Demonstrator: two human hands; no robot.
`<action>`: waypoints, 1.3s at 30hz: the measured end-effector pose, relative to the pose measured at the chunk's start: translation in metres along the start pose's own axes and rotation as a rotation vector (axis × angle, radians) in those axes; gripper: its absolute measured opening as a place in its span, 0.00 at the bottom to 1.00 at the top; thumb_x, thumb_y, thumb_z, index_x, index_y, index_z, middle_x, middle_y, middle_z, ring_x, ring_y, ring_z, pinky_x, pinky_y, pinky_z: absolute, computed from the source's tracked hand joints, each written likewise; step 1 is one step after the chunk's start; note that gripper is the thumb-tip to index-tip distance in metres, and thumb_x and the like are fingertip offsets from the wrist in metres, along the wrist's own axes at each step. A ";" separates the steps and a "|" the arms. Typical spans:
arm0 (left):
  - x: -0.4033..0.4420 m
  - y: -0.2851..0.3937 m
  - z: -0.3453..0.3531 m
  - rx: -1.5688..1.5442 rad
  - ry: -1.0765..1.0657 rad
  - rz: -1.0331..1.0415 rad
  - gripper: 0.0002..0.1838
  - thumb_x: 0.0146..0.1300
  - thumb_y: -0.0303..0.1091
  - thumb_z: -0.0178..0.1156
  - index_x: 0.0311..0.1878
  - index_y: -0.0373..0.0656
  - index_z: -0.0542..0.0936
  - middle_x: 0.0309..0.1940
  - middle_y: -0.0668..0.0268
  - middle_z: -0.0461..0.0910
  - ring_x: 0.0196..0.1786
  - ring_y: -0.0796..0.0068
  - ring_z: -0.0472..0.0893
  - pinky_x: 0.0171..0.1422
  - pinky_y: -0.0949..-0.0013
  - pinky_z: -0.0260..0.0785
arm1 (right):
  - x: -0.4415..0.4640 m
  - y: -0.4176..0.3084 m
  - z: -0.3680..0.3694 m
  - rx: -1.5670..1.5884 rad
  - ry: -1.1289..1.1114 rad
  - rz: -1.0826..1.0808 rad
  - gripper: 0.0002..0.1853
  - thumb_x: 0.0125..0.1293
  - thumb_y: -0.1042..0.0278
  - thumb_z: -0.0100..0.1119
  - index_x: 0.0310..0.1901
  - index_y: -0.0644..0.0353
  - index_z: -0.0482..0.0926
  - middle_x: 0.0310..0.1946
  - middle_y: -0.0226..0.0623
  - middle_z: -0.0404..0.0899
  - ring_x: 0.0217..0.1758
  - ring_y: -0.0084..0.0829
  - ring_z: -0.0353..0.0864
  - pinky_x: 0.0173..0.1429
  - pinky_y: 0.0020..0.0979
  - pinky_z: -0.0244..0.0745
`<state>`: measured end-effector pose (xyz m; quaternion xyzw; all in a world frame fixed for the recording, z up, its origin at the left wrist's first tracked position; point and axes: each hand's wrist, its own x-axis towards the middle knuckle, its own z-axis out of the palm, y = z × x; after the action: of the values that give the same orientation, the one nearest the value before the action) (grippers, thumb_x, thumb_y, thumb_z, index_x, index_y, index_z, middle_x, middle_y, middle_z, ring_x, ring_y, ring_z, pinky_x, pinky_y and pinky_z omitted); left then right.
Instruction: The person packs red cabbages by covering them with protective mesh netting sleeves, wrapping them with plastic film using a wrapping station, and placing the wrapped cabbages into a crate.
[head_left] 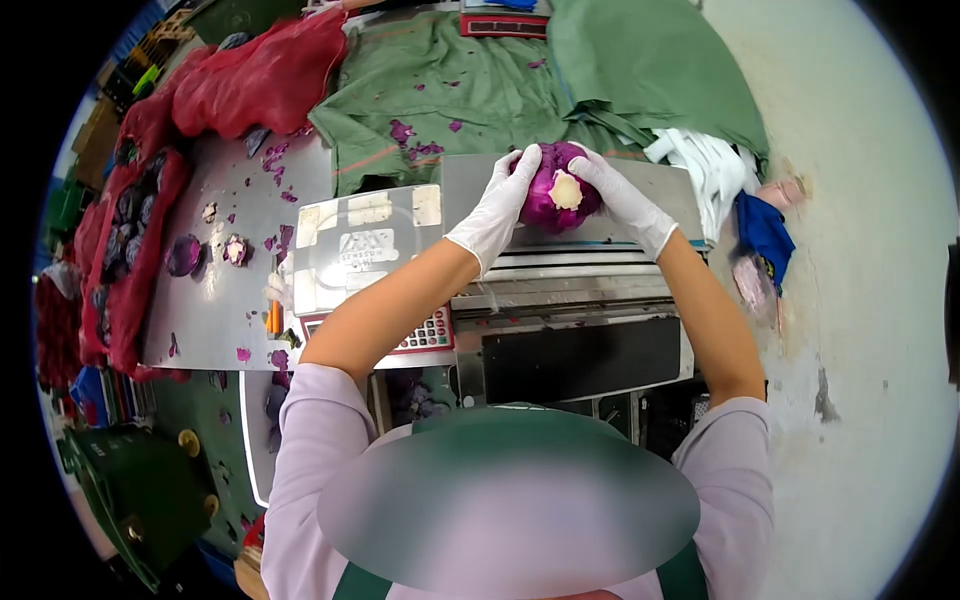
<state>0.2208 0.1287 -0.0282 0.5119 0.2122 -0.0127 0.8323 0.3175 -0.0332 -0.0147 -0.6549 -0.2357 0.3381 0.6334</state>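
Thin-gloved hands (502, 200) clasp a round, glossy cabbage (558, 196).

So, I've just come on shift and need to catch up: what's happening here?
A person's gloved left hand and right hand hold a purple cabbage between them, its pale stem end facing the camera. Whether it rests on the metal machine is unclear. On the left sit a scale, purple leaf scraps and red mesh sacks.
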 end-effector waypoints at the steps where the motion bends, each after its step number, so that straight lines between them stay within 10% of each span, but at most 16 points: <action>1: 0.006 -0.013 0.008 0.007 0.025 0.064 0.45 0.61 0.64 0.60 0.68 0.38 0.61 0.60 0.53 0.71 0.58 0.66 0.75 0.59 0.66 0.70 | -0.004 0.007 -0.012 -0.023 0.021 -0.009 0.35 0.67 0.46 0.58 0.66 0.66 0.64 0.59 0.38 0.72 0.63 0.27 0.69 0.68 0.28 0.63; 4: 0.027 -0.034 0.004 0.511 0.182 0.128 0.41 0.56 0.60 0.66 0.60 0.32 0.72 0.52 0.52 0.79 0.54 0.63 0.78 0.60 0.62 0.70 | -0.030 -0.004 -0.016 -0.160 -0.025 0.007 0.36 0.70 0.52 0.55 0.71 0.66 0.57 0.65 0.41 0.67 0.67 0.30 0.66 0.70 0.29 0.62; 7: 0.030 -0.029 0.013 0.401 0.163 0.508 0.42 0.61 0.55 0.64 0.71 0.40 0.60 0.68 0.48 0.58 0.68 0.55 0.65 0.69 0.64 0.61 | -0.025 0.024 -0.033 -0.234 0.036 -0.107 0.38 0.68 0.47 0.58 0.68 0.71 0.61 0.64 0.47 0.69 0.67 0.32 0.67 0.71 0.31 0.61; 10: 0.024 -0.016 0.021 0.575 -0.031 0.484 0.24 0.67 0.43 0.60 0.61 0.40 0.76 0.58 0.58 0.77 0.60 0.70 0.75 0.67 0.70 0.63 | -0.044 0.014 -0.080 -0.456 0.030 -0.182 0.35 0.68 0.46 0.57 0.69 0.61 0.64 0.58 0.50 0.75 0.63 0.37 0.73 0.67 0.32 0.66; 13: 0.017 -0.006 0.024 0.612 0.007 0.427 0.23 0.68 0.44 0.60 0.61 0.41 0.76 0.54 0.60 0.79 0.58 0.72 0.76 0.65 0.72 0.65 | -0.061 0.010 -0.182 -0.678 0.329 -0.210 0.17 0.65 0.57 0.55 0.48 0.57 0.83 0.45 0.42 0.84 0.51 0.39 0.82 0.59 0.31 0.72; 17: 0.016 -0.007 0.014 0.541 0.128 0.451 0.25 0.69 0.45 0.59 0.65 0.43 0.73 0.58 0.61 0.77 0.59 0.75 0.74 0.64 0.73 0.65 | -0.065 0.061 -0.315 -1.365 0.543 -0.140 0.10 0.63 0.68 0.52 0.39 0.59 0.83 0.35 0.44 0.83 0.42 0.45 0.81 0.49 0.38 0.75; 19: 0.021 -0.013 0.005 0.671 0.160 0.373 0.28 0.69 0.45 0.60 0.68 0.43 0.70 0.60 0.61 0.76 0.60 0.75 0.74 0.65 0.73 0.65 | -0.058 0.095 -0.370 -1.862 0.218 -0.046 0.11 0.60 0.66 0.54 0.41 0.55 0.83 0.42 0.42 0.82 0.51 0.44 0.79 0.54 0.42 0.73; 22: 0.006 -0.019 0.017 0.674 0.245 0.399 0.29 0.70 0.44 0.59 0.69 0.41 0.68 0.62 0.57 0.73 0.62 0.71 0.73 0.68 0.71 0.62 | -0.047 0.149 -0.410 -2.104 -0.126 -0.661 0.14 0.58 0.64 0.54 0.45 0.52 0.83 0.58 0.37 0.73 0.68 0.43 0.64 0.67 0.48 0.63; 23: 0.003 -0.017 0.028 0.648 0.213 0.426 0.29 0.70 0.43 0.59 0.69 0.42 0.67 0.62 0.54 0.73 0.63 0.69 0.72 0.68 0.71 0.62 | -0.061 0.129 -0.396 -2.160 -0.171 -0.501 0.14 0.60 0.65 0.53 0.46 0.51 0.83 0.57 0.32 0.75 0.66 0.37 0.68 0.72 0.45 0.57; 30: -0.011 -0.022 0.027 0.533 0.285 0.442 0.30 0.69 0.42 0.59 0.70 0.42 0.66 0.65 0.54 0.68 0.65 0.67 0.71 0.67 0.68 0.64 | -0.056 0.063 -0.377 -1.973 -0.066 -0.573 0.06 0.55 0.70 0.57 0.34 0.59 0.80 0.48 0.39 0.77 0.63 0.41 0.71 0.66 0.41 0.66; 32: -0.018 -0.019 0.030 0.564 0.255 0.428 0.28 0.70 0.41 0.59 0.69 0.40 0.67 0.62 0.57 0.72 0.63 0.69 0.72 0.67 0.69 0.63 | -0.062 0.024 -0.356 -1.707 0.244 -0.846 0.04 0.59 0.67 0.60 0.32 0.57 0.78 0.44 0.39 0.79 0.53 0.37 0.78 0.57 0.41 0.70; 35: -0.030 -0.023 0.038 0.555 0.351 0.552 0.25 0.69 0.39 0.59 0.66 0.39 0.70 0.59 0.58 0.74 0.61 0.71 0.73 0.66 0.70 0.64 | -0.084 -0.041 -0.301 -1.274 0.402 -0.617 0.06 0.61 0.65 0.62 0.34 0.56 0.77 0.32 0.40 0.80 0.38 0.38 0.81 0.42 0.38 0.74; 39: -0.077 0.001 0.110 0.410 0.268 0.698 0.20 0.69 0.33 0.58 0.62 0.37 0.74 0.54 0.63 0.78 0.59 0.72 0.76 0.65 0.69 0.66 | -0.134 -0.080 -0.203 -1.096 0.239 -0.625 0.06 0.60 0.70 0.63 0.35 0.60 0.76 0.26 0.38 0.78 0.27 0.34 0.78 0.33 0.31 0.72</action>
<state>0.1881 0.0196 0.0433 0.7052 0.1254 0.2944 0.6327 0.3895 -0.2610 0.0770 -0.8172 -0.4818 -0.1076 0.2975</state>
